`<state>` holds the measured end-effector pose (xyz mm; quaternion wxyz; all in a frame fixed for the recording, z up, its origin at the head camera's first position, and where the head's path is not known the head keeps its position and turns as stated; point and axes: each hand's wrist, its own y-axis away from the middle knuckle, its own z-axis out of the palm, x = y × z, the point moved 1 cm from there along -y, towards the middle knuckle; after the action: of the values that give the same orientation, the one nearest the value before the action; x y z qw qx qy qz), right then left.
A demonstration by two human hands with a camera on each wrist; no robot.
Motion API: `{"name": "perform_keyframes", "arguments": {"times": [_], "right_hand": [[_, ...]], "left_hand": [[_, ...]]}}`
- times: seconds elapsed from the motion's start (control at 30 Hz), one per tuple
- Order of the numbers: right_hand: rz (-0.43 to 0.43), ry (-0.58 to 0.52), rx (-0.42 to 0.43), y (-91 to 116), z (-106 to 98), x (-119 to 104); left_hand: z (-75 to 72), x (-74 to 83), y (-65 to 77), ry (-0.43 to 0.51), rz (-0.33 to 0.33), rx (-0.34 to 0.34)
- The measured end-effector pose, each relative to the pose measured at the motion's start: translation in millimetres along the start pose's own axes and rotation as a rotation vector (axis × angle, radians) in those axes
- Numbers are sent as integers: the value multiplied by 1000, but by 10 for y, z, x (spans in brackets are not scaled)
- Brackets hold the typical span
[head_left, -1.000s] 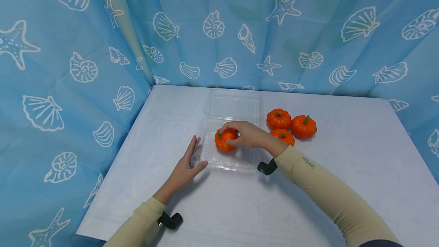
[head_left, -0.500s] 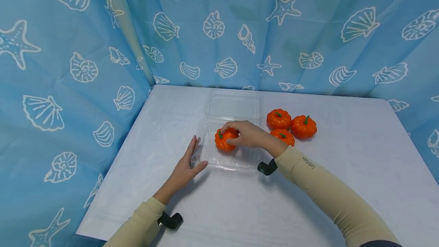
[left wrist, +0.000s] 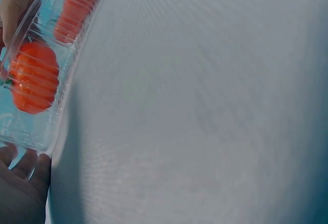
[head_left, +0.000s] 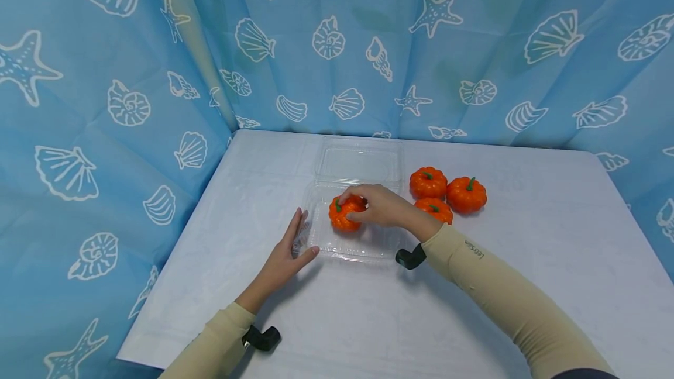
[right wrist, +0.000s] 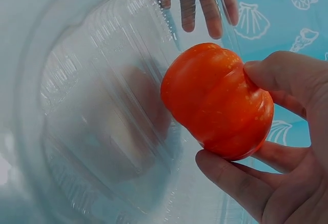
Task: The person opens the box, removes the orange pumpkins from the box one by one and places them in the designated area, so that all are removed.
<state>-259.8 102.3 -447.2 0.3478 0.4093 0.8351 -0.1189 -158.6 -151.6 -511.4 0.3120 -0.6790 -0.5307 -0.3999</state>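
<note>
My right hand (head_left: 381, 206) pinches a small orange pumpkin (head_left: 341, 220) with a green stem, thumb on one side and fingers on the other. In the head view the pumpkin is over the left half of the base of a clear plastic clamshell container (head_left: 326, 244). Up close, the right wrist view has the ribbed pumpkin (right wrist: 215, 101) between thumb and fingertips, with the see-through wall beside it. My left hand (head_left: 281, 265) lies along the container's left side, fingers straight and thumb spread toward the front corner.
The container's lid (head_left: 359, 162) lies folded back behind its base. Right of it sit three more pumpkins: one at the back (head_left: 427, 182), one on the right (head_left: 466, 195) and one in front (head_left: 434, 209), partly behind my right wrist. A blue shell-print curtain (head_left: 326, 86) hangs behind the white table (head_left: 526, 238).
The pumpkin in my right hand has shifted and turned very slightly. My left hand, the container and the other pumpkins have stayed in place.
</note>
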Motion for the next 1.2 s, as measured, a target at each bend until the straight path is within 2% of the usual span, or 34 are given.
{"name": "perform_keyframes", "arguments": {"times": [0.17,0.53,0.83,1.2], "right_hand": [[-9,-15,20,19,-20,-2],[50,-77,68,117,-99,49],[11,-104,100,232,-148,125],[34,-186,171,427,-210,183]], "left_hand": [[-2,-13,-1,6,8,0],[-14,-3,9,4,22,5],[-9,-6,6,10,27,8],[-6,-10,13,3,23,15]]}}
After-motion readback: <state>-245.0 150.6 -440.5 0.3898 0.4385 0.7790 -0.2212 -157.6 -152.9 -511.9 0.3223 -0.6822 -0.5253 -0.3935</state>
